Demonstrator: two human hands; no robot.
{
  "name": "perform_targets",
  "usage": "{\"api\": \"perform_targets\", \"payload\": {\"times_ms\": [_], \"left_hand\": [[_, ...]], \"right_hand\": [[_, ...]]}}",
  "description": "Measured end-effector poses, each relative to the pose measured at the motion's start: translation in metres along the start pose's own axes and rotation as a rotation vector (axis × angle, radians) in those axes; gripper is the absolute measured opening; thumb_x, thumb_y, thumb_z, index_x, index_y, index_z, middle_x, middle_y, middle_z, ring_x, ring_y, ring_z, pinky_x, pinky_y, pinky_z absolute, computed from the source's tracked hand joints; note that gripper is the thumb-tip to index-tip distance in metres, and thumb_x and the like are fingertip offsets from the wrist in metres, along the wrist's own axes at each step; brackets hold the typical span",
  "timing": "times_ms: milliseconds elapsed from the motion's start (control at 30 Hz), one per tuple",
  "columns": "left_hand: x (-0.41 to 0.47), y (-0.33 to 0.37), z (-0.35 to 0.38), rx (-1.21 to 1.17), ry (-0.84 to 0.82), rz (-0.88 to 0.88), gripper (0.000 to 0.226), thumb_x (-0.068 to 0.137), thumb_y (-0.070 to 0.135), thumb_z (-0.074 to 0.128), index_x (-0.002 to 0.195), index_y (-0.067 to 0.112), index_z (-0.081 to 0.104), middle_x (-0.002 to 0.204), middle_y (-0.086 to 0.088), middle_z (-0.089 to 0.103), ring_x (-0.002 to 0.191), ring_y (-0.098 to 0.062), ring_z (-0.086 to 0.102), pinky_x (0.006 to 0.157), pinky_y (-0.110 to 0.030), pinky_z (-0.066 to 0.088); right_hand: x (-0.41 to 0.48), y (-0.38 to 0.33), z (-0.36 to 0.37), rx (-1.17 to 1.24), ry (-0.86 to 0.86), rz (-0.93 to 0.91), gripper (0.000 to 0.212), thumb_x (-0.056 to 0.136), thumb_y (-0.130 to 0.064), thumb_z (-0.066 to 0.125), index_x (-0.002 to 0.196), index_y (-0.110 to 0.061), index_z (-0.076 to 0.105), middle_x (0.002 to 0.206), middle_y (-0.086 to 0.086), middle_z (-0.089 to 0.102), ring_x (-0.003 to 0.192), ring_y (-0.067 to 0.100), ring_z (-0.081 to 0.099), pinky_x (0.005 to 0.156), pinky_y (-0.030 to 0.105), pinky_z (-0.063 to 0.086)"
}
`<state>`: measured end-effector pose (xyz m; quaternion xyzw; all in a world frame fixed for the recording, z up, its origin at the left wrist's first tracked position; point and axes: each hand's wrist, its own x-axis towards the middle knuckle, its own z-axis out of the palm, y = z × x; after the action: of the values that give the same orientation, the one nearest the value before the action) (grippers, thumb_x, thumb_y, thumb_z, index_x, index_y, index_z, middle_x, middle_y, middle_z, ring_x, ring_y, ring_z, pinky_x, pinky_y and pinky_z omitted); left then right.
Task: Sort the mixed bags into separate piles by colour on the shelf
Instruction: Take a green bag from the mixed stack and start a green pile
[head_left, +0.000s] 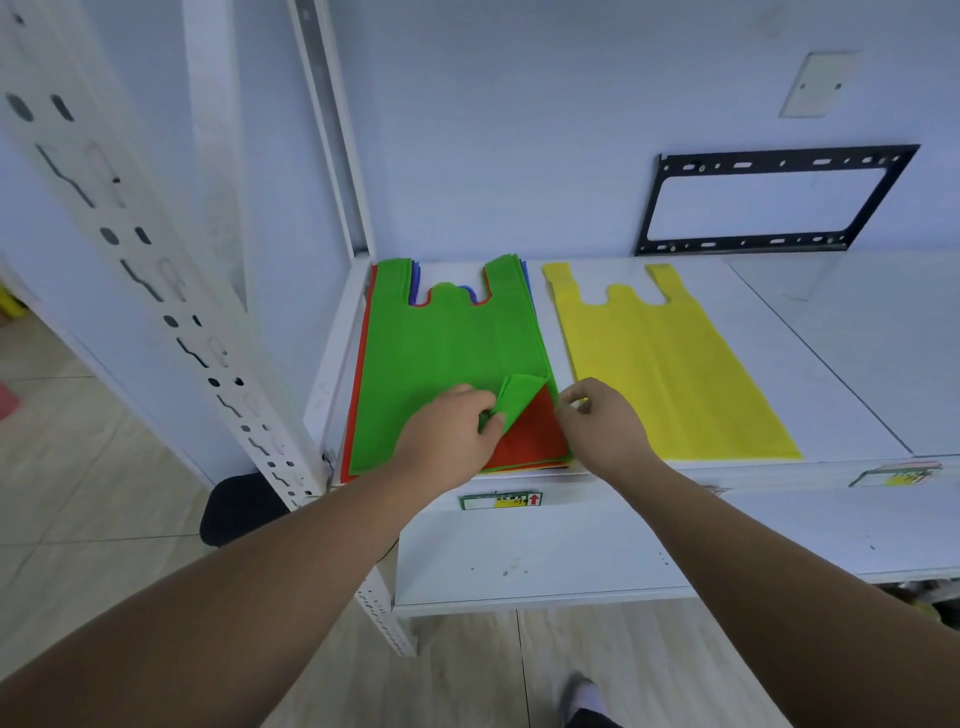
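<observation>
Head view, reading from the left: a mixed stack of flat, vest-handled non-woven bags (363, 374) lies at the left end of the white shelf board (857, 364), against the upright. Red and blue edges show beneath its top layer, a bright green non-woven bag (441, 353). The green bag's long axis runs from the shelf's front edge toward the back wall, handles at the far end. Its near right corner is turned up and pinched between thumb and fingers of the left hand (449, 431), baring the red bag (535, 436) underneath. So the grip sits at the bag's near end, and the whole length lies away from it toward the wall.

Just right of that corner, the right hand (597, 426) hovers with fingertips drawn loosely together; I cannot tell whether it grips anything. It is the nearer hand to the free shelf space.

Further right, apart from the stack, a single yellow vest-handled bag (670, 364) lies flat, parallel to the green one.
</observation>
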<state>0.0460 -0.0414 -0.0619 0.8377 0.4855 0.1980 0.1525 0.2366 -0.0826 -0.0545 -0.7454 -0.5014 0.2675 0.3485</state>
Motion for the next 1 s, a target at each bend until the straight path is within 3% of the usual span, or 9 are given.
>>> {"api": "perform_targets", "payload": {"times_ms": [133,200,333,467,600,700,767,867,1000], "left_hand": [[-0.003,0.007,0.006,-0.071,0.082,0.036,0.02,0.095,0.04,0.06,0.095,0.02,0.065,0.088,0.004,0.054,0.07,-0.014,0.055,0.061,-0.031,0.046],[-0.008,0.015,0.007,-0.093,0.103,0.096,0.023,0.096,0.042,0.059,0.085,0.022,0.058,0.074,0.009,0.051,0.067,-0.016,0.052,0.058,-0.033,0.043],[-0.02,0.026,0.011,-0.065,0.034,0.232,0.037,0.1,0.044,0.045,0.074,0.018,0.052,0.068,0.004,0.046,0.063,-0.02,0.046,0.056,-0.038,0.038],[-0.035,0.008,0.006,-0.011,-0.047,0.199,0.047,0.101,0.054,0.035,0.118,0.025,0.068,0.116,0.004,0.07,0.103,-0.017,0.063,0.083,-0.036,0.052],[-0.04,-0.01,-0.012,-0.074,-0.102,-0.13,0.081,0.089,0.081,0.023,0.141,0.026,0.053,0.145,0.0,0.056,0.133,-0.021,0.05,0.109,-0.04,0.041],[-0.026,-0.018,-0.037,-0.586,0.019,-0.675,0.09,0.083,0.088,0.021,0.121,0.018,0.063,0.119,-0.01,0.065,0.109,-0.022,0.061,0.104,-0.04,0.039],[-0.015,-0.028,-0.049,-0.954,0.137,-0.897,0.085,0.087,0.082,0.036,0.137,0.016,0.055,0.118,-0.011,0.067,0.106,-0.024,0.065,0.103,-0.044,0.047],[-0.008,-0.04,-0.058,-1.196,0.053,-1.012,0.063,0.095,0.056,0.057,0.14,0.012,0.051,0.104,-0.017,0.075,0.096,-0.029,0.073,0.088,-0.042,0.059],[0.0,-0.049,-0.072,-1.368,-0.17,-1.098,0.076,0.089,0.066,0.051,0.124,-0.002,0.059,0.11,-0.024,0.074,0.102,-0.038,0.072,0.093,-0.046,0.056]], "right_hand": [[0.003,-0.022,0.006,0.419,-0.284,0.312,0.052,0.1,-0.047,0.046,0.102,0.001,0.065,0.09,0.023,0.075,0.067,0.028,0.07,0.066,0.038,0.061],[0.006,-0.025,0.01,0.611,-0.367,0.458,0.046,0.097,-0.053,0.05,0.113,-0.009,0.057,0.099,0.022,0.074,0.073,0.03,0.073,0.067,0.038,0.062],[0.014,-0.025,0.014,0.623,-0.346,0.434,0.018,0.1,-0.015,0.054,0.104,0.001,0.058,0.091,0.02,0.067,0.073,0.028,0.065,0.066,0.038,0.06],[0.02,-0.031,0.015,0.774,-0.278,0.467,0.017,0.1,-0.007,0.05,0.11,0.002,0.06,0.1,0.022,0.073,0.075,0.031,0.073,0.067,0.038,0.063],[0.02,-0.033,0.007,0.775,-0.34,0.471,0.018,0.102,-0.008,0.046,0.112,-0.002,0.059,0.087,0.019,0.076,0.073,0.028,0.076,0.066,0.036,0.063],[0.017,-0.022,-0.007,0.724,-0.381,0.455,0.019,0.102,-0.008,0.045,0.111,-0.002,0.06,0.086,0.019,0.078,0.08,0.029,0.076,0.071,0.037,0.061],[0.012,-0.013,-0.013,0.606,-0.451,0.425,0.024,0.102,-0.01,0.043,0.115,-0.001,0.061,0.091,0.02,0.077,0.079,0.027,0.077,0.066,0.034,0.062],[0.01,-0.006,-0.012,0.532,-0.469,0.465,0.025,0.102,-0.016,0.048,0.118,0.0,0.059,0.092,0.021,0.077,0.078,0.03,0.077,0.061,0.035,0.063],[0.017,-0.012,-0.005,0.39,-0.392,0.448,0.027,0.099,-0.028,0.056,0.111,-0.004,0.061,0.09,0.019,0.077,0.075,0.031,0.077,0.069,0.043,0.063]]}}
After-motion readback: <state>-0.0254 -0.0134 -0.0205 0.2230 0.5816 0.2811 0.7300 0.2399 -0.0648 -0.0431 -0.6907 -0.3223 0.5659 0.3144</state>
